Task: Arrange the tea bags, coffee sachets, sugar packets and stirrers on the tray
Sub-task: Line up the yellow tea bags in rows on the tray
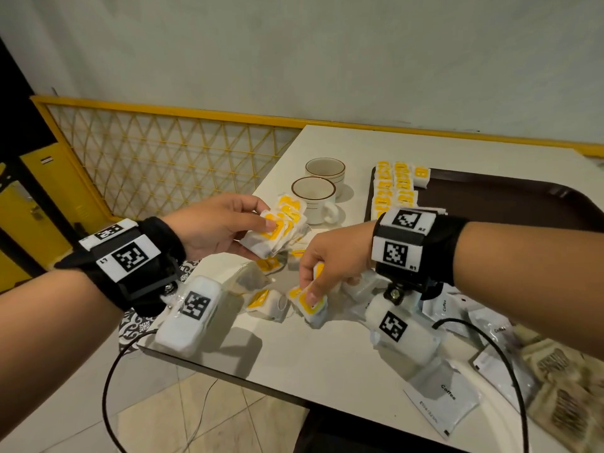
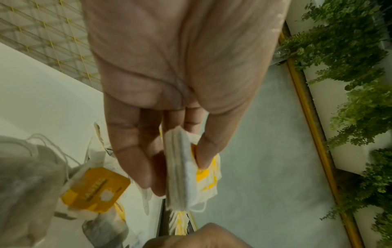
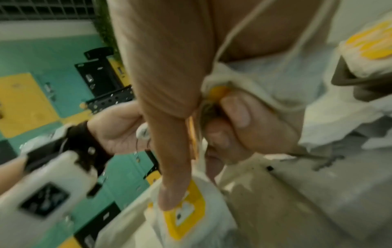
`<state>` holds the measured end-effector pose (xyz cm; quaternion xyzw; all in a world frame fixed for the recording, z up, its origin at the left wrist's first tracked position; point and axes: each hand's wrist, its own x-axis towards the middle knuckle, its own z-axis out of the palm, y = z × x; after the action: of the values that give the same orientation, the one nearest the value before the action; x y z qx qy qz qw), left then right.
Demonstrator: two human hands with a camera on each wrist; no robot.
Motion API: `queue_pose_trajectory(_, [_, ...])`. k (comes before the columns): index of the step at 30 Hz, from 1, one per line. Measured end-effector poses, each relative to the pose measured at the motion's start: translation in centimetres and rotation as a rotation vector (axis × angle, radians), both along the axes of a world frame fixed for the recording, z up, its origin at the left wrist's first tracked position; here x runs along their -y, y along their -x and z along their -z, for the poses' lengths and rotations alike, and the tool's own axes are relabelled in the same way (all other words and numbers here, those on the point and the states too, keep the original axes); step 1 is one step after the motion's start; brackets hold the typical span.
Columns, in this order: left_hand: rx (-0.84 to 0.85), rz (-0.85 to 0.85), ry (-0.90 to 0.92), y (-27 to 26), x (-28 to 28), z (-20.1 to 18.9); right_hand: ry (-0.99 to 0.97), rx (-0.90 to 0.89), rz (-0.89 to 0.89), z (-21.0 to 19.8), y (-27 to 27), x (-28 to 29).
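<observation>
The left hand (image 1: pixel 215 223) is hovering above the table (image 1: pixel 294 351), thumb and fingers gripping a fanned stack of tea bags (image 1: pixel 277 233). The right hand (image 1: pixel 330 259), knuckles up, is pinching a single tea bag (image 1: pixel 309 304) among loose ones near the table's front, left of the dark tray (image 1: pixel 490 197).

I read "Coffee" on a white sachet (image 1: pixel 442 396) near the bench's front edge, "Coffee" on another sachet (image 1: pixel 442 307), "R1" and "R2" on right wristband tags (image 1: pixel 404 239).
</observation>
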<state>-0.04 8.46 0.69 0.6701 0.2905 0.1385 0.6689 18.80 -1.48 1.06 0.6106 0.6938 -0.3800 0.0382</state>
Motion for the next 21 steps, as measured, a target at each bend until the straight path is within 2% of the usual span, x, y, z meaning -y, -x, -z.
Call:
queue_pose_trajectory(3, [0.002, 0.006, -0.004, -0.1, 0.0, 0.1, 0.048, -0.134, 0.081, -0.6, -0.1, -0.5])
queue_pose_trajectory(8, [-0.002, 0.007, -0.005, -0.2, 0.0, 0.1, -0.019, -0.017, 0.020, 0.8, 0.6, -0.9])
queue_pose_trajectory(16, [-0.009, 0.004, -0.006, -0.2, 0.2, 0.2, -0.003, -0.141, 0.065, 1.6, 0.4, -0.5])
queue_pose_trajectory(21, [-0.019, 0.013, -0.012, -0.3, 0.4, 0.2, -0.073, 0.015, -0.036, 1.2, 0.7, 0.0])
